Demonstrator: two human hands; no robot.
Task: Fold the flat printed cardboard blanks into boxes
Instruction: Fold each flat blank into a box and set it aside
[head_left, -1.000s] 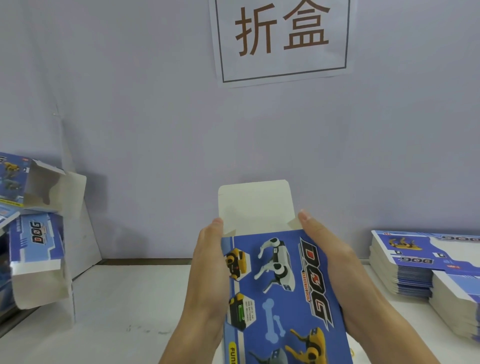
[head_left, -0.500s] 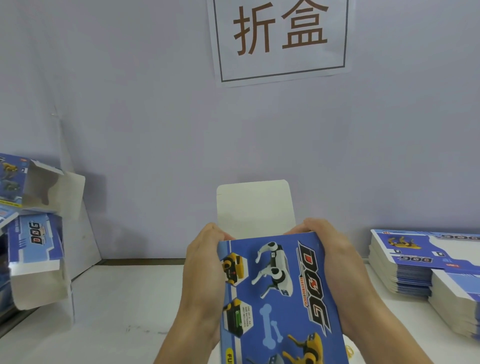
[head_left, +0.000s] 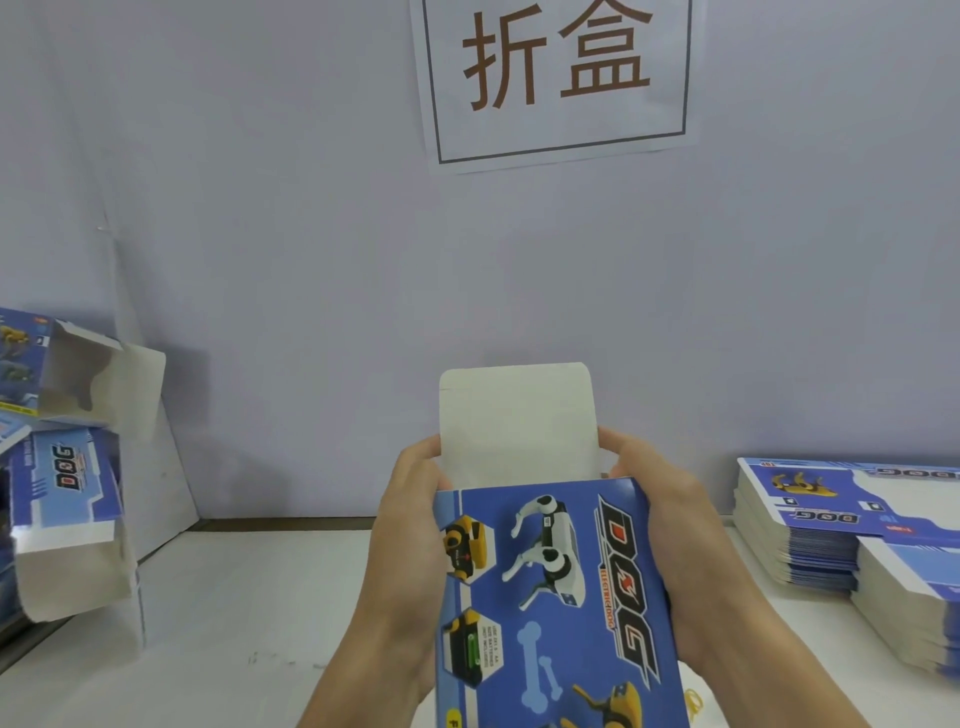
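I hold a blue printed "DOG" box (head_left: 550, 597) upright in front of me, above the white table (head_left: 234, 623). Its white top flap (head_left: 517, 415) stands up at the far end. My left hand (head_left: 410, 525) grips the box's left side, fingers curled over the top left corner behind the flap. My right hand (head_left: 670, 525) grips the right side, fingers curled over the top right corner. The side flaps under my fingers are hidden.
A stack of flat blue blanks (head_left: 815, 519) lies on the table at the right, with a second stack (head_left: 914, 608) nearer. Folded boxes (head_left: 67, 467) with open flaps are piled at the left edge. A purple wall with a paper sign (head_left: 556, 73) stands behind.
My fingers went from straight along the box's sides to curled over its top corners, and the small side flaps beside the white top flap are no longer visible. The box shifted slightly nearer.
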